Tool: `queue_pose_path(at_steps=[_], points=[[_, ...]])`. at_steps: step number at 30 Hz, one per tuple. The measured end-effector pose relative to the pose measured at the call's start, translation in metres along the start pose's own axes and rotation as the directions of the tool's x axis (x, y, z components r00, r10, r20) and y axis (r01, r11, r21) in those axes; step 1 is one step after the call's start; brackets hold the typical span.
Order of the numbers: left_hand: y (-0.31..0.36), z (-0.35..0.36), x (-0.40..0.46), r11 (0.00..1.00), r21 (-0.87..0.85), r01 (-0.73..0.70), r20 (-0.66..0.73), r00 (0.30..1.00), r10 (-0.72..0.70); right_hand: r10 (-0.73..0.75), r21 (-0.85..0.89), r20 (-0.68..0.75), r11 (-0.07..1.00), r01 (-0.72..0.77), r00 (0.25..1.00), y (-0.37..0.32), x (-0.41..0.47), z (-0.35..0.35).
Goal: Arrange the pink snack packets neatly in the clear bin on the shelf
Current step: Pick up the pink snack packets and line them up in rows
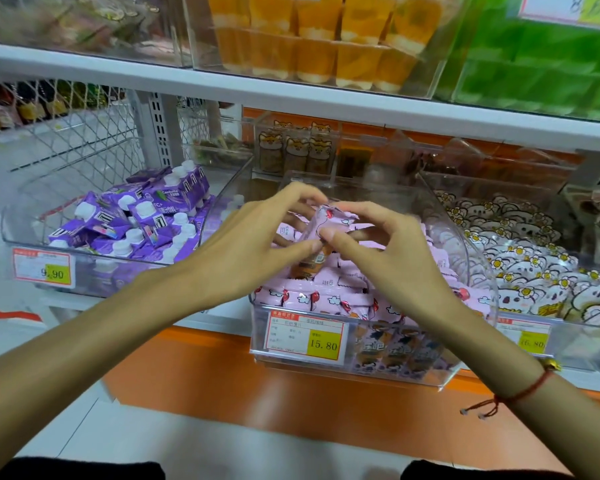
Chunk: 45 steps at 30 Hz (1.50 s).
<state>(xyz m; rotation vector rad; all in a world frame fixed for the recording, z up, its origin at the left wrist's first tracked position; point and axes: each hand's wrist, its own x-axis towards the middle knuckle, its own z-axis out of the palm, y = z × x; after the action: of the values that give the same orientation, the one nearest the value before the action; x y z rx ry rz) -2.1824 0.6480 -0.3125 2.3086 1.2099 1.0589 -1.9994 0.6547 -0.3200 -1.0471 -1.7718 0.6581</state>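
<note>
The fingers (321, 233) of both hands are pinching one small pink plastic snack packet (326, 225) above the clear plastic bin (440, 372) on the shelf. The pink packets below (312, 299) are lying partly in rows, partly untidy, so the work seems about half done.

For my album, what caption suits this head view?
Both hands hold one pink packet above the clear bin.

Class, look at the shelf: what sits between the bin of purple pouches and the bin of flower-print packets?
In the head view, the clear bin of pink snack packets, with both hands over it.
</note>
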Motion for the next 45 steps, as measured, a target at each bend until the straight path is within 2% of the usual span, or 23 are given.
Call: queue_pose_path(at_steps=[3,6,8,10,13,15,17,21,24,26,31,35,41,43,45], points=[[0.0,-0.004,0.0,0.999,-0.033,0.0,-0.04,0.999,-0.001,0.054,-0.239,0.14,0.971,-0.019,0.989,0.006,-0.002,-0.01],[-0.002,-0.006,-0.001,0.995,-0.092,0.024,-0.04,0.999,-0.027,0.193,-0.489,0.336,0.872,-0.005,0.922,0.015,-0.007,-0.02],[-0.002,-0.006,-0.003,0.996,-0.077,0.05,0.015,0.999,-0.049,0.191,-0.516,0.393,0.856,0.044,0.899,0.018,-0.009,-0.026],[-0.004,-0.005,-0.005,0.992,0.127,-0.021,0.056,0.998,0.014,0.172,-0.496,0.405,0.867,0.058,0.898,0.018,-0.009,-0.031],[-0.007,-0.007,-0.006,0.855,0.476,-0.207,0.139,0.977,0.16,0.155,-0.478,0.406,0.876,0.065,0.901,0.019,-0.01,-0.034],[-0.012,-0.007,-0.006,0.771,0.56,-0.303,0.243,0.95,0.197,0.14,-0.469,0.398,0.881,0.07,0.907,0.02,-0.011,-0.035],[-0.015,-0.006,-0.005,0.727,0.597,-0.34,0.304,0.934,0.187,0.11,-0.484,0.384,0.869,0.099,0.917,0.02,-0.012,-0.035],[-0.012,-0.004,-0.001,0.679,0.656,-0.33,0.321,0.936,0.145,-0.006,-0.539,0.257,0.829,0.148,0.966,0.018,-0.012,-0.041],[-0.006,-0.001,0.002,0.738,0.628,-0.246,0.184,0.969,0.166,-0.078,-0.522,0.162,0.839,0.152,0.984,0.013,-0.015,-0.042],[-0.001,0.006,0.004,0.797,0.563,-0.216,0.124,0.976,0.177,-0.071,-0.55,0.185,0.819,0.164,0.98,0.013,-0.019,-0.039],[0.001,0.022,0.011,0.837,0.528,-0.145,0.26,0.966,0.003,0.03,-0.611,0.286,0.776,0.158,0.958,0.017,-0.029,-0.032],[0.003,0.023,0.02,0.873,0.486,-0.039,0.247,0.964,-0.095,0.025,-0.642,0.305,0.744,0.186,0.952,0.017,-0.028,-0.03],[0.009,0.026,0.022,0.928,0.367,0.054,0.177,0.976,-0.127,0.049,-0.568,0.315,0.81,0.147,0.948,0.02,-0.025,-0.03],[0.011,0.024,0.022,0.959,0.27,0.09,0.099,0.988,-0.12,0.054,-0.553,0.318,0.821,0.139,0.947,0.022,-0.024,-0.03],[0.015,0.016,0.023,0.987,0.083,0.136,-0.003,0.991,-0.137,0.053,-0.554,0.319,0.821,0.14,0.946,0.023,-0.024,-0.03]])
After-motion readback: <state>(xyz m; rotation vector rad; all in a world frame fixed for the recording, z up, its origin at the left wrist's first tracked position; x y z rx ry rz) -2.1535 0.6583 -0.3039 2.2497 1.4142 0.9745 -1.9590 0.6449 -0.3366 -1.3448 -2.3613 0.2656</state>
